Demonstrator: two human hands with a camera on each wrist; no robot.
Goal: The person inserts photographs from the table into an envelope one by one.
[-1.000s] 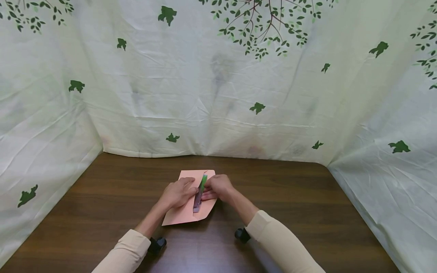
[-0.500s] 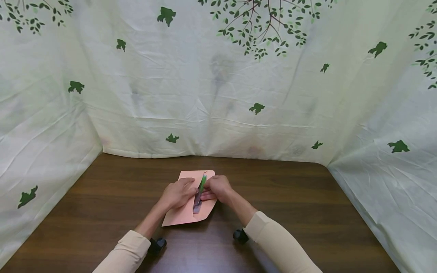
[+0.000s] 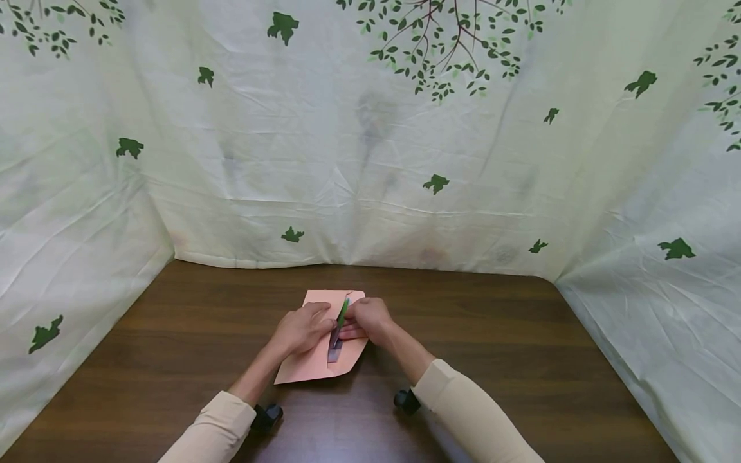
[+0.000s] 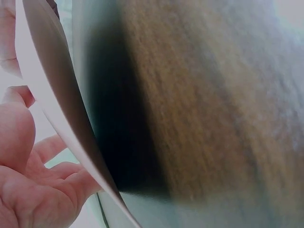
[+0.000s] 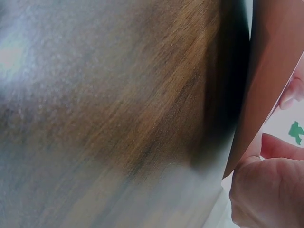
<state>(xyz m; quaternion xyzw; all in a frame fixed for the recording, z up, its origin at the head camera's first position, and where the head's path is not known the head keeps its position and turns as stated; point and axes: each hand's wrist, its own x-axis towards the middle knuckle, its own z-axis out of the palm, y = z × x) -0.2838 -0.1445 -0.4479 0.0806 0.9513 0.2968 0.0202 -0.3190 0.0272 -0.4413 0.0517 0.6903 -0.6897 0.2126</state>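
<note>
A pink paper piece, like an envelope or folded sheet (image 3: 303, 368), lies on the table with a long narrow opening. A green and purplish strip (image 3: 334, 352) shows in that opening; what it belongs to is unclear. My left hand (image 3: 298, 331) rests on the left part of the paper, its thumb beside the opening. With curled fingers, my right hand (image 3: 373, 318) pinches the right-hand flap of the opening. Both wrist views show the paper's edge bowed above the table, with the left hand (image 4: 42, 194) and right hand (image 5: 270, 194) partly hidden behind it.
The brown wooden table (image 3: 475, 334) extends around the paper on all sides. A pale curtain (image 3: 347, 148) with green leaf and bird prints hangs behind and along the sides. Black wrist devices (image 3: 267, 417) sit under both forearms.
The green and purplish strip shows slightly narrower as the opening's edges draw together. The right forearm has shifted a little to the left. The left hand stays in place.
</note>
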